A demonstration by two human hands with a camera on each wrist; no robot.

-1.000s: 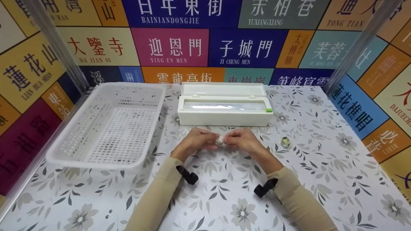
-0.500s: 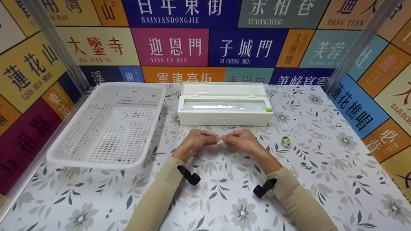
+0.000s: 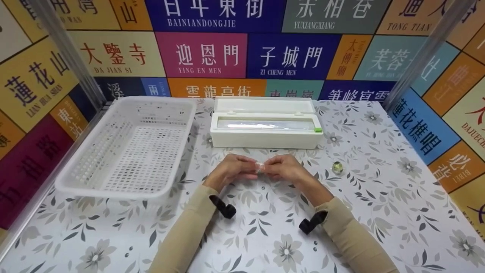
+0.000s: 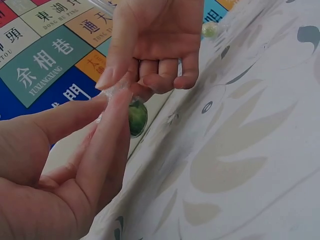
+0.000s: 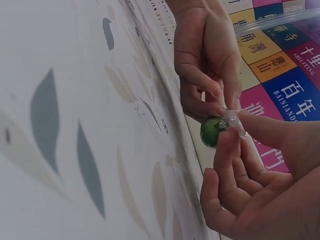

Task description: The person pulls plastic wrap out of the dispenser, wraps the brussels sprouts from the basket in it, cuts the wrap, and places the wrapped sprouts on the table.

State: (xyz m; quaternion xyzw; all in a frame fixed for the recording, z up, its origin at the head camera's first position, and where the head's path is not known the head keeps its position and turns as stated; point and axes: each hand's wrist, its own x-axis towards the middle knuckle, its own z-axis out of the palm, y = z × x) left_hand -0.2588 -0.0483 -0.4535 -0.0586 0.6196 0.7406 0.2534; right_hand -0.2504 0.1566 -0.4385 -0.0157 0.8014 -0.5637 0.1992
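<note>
Between both hands is a small round green thing (image 5: 210, 132), which looks like a fruit, with clear plastic film (image 5: 233, 121) gathered above it. My left hand (image 3: 233, 167) pinches the film from the left with thumb and fingers. From the other side, my right hand (image 3: 287, 167) pinches the same bunched film, fingertips close to the left hand's. In the left wrist view the green thing (image 4: 137, 118) hangs just under the fingertips, partly hidden. On the table to the right lies a second small yellow-green ball (image 3: 337, 167), apparently wrapped in film too.
A white cling film box (image 3: 265, 140) stands behind the hands, lid up, with a green slider at its right end. At the left sits a white perforated plastic basket (image 3: 163, 191). Printed panels (image 3: 201, 57) wall the flowered tabletop (image 3: 379, 227) at back and sides.
Both hands stay at nearly the same spot, with small shifts of the fingertips around the film. The bunched film shows again between them after being mostly covered half a second ago.
</note>
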